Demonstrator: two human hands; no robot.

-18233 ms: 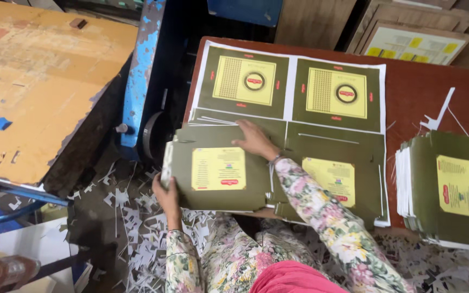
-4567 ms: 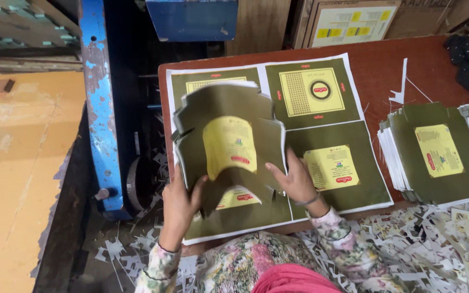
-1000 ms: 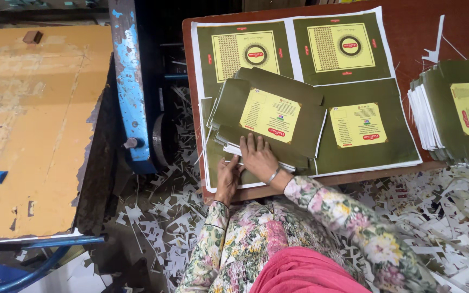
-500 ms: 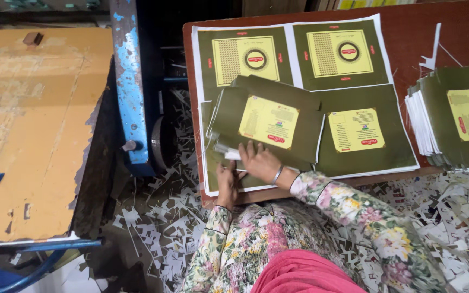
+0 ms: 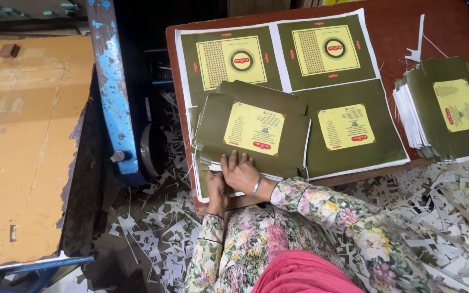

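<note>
Olive die-cut carton stack on printed sheet near table edge, pinned flat under open right hand, left hand gripping sheet edge; best pulled slowly, evenly.

A stack of cut cartons lies on the printed sheet covering the table, at its near left corner. Both hands, the right hand just right of the left hand, rest on the stack's near edge. A second pile sits far right. Paper scraps litter the floor below, with a workbench at left.
</note>
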